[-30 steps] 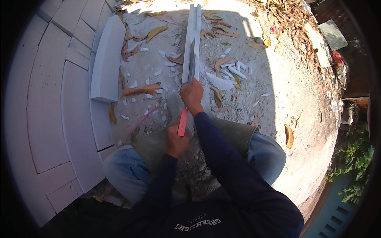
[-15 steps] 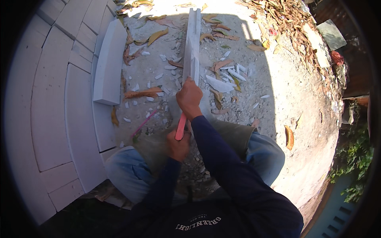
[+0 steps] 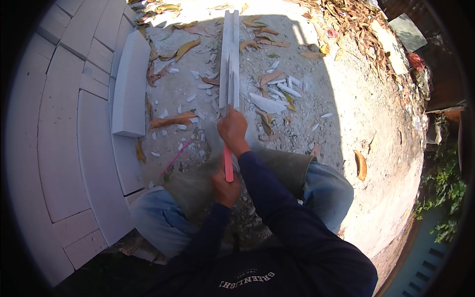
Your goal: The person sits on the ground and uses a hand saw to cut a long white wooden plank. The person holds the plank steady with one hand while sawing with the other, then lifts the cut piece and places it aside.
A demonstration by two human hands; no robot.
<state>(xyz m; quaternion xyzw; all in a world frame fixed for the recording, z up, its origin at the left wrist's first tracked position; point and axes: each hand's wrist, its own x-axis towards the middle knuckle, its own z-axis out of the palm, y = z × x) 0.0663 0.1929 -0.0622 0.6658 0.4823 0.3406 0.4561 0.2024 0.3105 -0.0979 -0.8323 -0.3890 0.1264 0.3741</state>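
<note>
A long, pale strip (image 3: pixel 234 64) with a groove along its top runs away from me between my knees. My right hand (image 3: pixel 232 129) is closed around a red-handled tool (image 3: pixel 228 168) lying lengthwise over the strip. Its narrow grey blade reaches forward along the groove; the exact kind of tool is unclear. Below the handle's end, my left hand (image 3: pixel 226 188) is closed at the strip's near end, its fingers partly hidden.
Stacked pale blocks (image 3: pixel 59 133) line the left side, one loose block (image 3: pixel 129 89) lying on top. White slivers (image 3: pixel 269 103) and dry leaves (image 3: pixel 188 48) litter the dusty ground (image 3: pixel 307 123). A pink stick (image 3: pixel 177 157) lies by my left knee. Green plants (image 3: pixel 445 193) grow at far right.
My right hand and the red-handled tool have drawn back slightly toward me along the strip. The strip's far end appears farther left, and the whole view has shifted slightly.
</note>
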